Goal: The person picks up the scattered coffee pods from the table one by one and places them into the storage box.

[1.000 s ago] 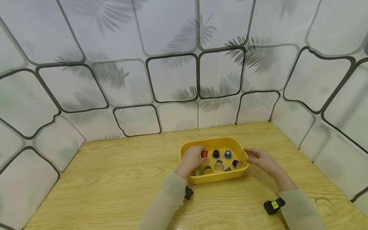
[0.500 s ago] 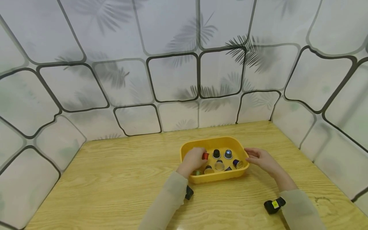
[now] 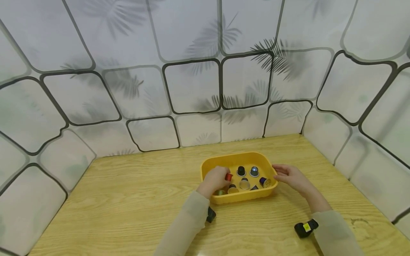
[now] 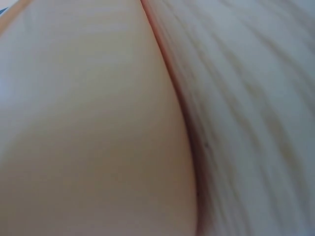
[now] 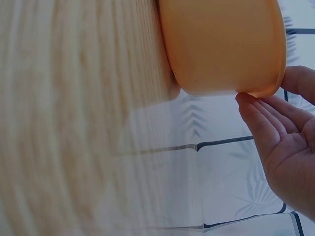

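Observation:
A yellow plastic tray (image 3: 243, 197) stands on the table with several coffee capsules inside. My left hand (image 3: 214, 180) reaches in at its left end and pinches a red coffee capsule (image 3: 229, 177) between thumb and fingers. Beside that hand lie a green capsule (image 3: 219, 192) and one with a pale lid (image 3: 232, 191). At the tray's right end, my right hand (image 3: 289, 176) touches the outer wall. In the right wrist view the fairly straight fingers (image 5: 261, 115) rest against the tray's end. The left wrist view shows only the tray's side wall (image 4: 93, 123) and table, not the fingers.
Farther right in the tray are a black capsule (image 3: 241, 171), a blue-grey one (image 3: 254, 172), a clear-lidded one (image 3: 244, 184) and a purple one (image 3: 264, 182) on its side. The wood-grain table (image 3: 128, 199) meets a patterned backdrop (image 3: 198, 131) behind and at the sides.
My left hand has shifted slightly toward me inside the tray, carrying the red coffee capsule with it. My right hand and the tray have stayed in place.

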Demonstrator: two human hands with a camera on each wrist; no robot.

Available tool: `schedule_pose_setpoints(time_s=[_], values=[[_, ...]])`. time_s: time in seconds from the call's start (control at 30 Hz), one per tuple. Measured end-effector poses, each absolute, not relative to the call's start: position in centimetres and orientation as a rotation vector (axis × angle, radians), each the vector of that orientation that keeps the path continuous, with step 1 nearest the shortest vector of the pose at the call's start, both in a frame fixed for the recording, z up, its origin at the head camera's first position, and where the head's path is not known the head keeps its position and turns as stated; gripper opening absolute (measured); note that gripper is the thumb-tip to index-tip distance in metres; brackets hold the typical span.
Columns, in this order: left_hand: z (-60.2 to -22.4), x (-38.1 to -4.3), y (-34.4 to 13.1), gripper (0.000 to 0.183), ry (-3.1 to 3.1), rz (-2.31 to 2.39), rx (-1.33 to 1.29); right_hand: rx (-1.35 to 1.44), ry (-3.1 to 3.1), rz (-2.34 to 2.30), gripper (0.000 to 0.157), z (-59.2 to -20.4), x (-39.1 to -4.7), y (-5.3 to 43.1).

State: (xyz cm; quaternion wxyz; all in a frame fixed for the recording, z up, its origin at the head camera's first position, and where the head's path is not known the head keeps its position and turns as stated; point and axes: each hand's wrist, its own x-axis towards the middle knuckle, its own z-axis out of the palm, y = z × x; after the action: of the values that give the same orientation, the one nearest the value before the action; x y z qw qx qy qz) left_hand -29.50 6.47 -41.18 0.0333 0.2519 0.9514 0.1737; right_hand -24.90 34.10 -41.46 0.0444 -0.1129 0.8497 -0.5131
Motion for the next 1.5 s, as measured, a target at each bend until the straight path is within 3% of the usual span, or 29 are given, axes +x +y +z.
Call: schedule_pose_setpoints(time_s=[1.5], values=[[-41.43, -29.69, 6.46, 0.012, 2.929, 0.494, 0.823, -0.358, 2.589, -1.567, 0.054, -41.39, -24.77, 34.22]])
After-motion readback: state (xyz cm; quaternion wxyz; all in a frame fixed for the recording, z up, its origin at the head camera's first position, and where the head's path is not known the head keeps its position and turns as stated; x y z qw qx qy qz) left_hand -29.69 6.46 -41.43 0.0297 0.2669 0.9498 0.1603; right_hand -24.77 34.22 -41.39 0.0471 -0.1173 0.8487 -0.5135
